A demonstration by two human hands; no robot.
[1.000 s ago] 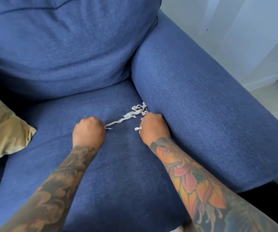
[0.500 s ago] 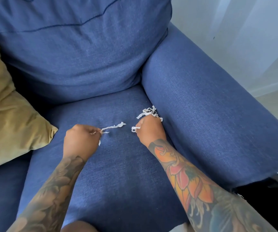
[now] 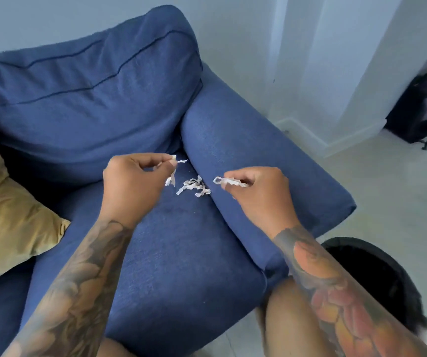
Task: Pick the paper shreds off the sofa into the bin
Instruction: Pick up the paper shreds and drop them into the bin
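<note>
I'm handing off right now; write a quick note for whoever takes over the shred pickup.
Left hand: pinching a few paper shreds, raised over the seat.
Right hand: pinching one shred strip, over the armrest.
Loose clump of shreds lies on the seat by the armrest crease.
Bin stands on the floor at the right, behind the right forearm.
Done: two pinches lifted. Left: drop both in the bin, then collect the clump.

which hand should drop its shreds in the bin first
Right, probably. The right hand pinches a shred and is on the side of the black bin, which stands beside the sofa arm. The left hand, also pinching shreds, is farther away.
</note>
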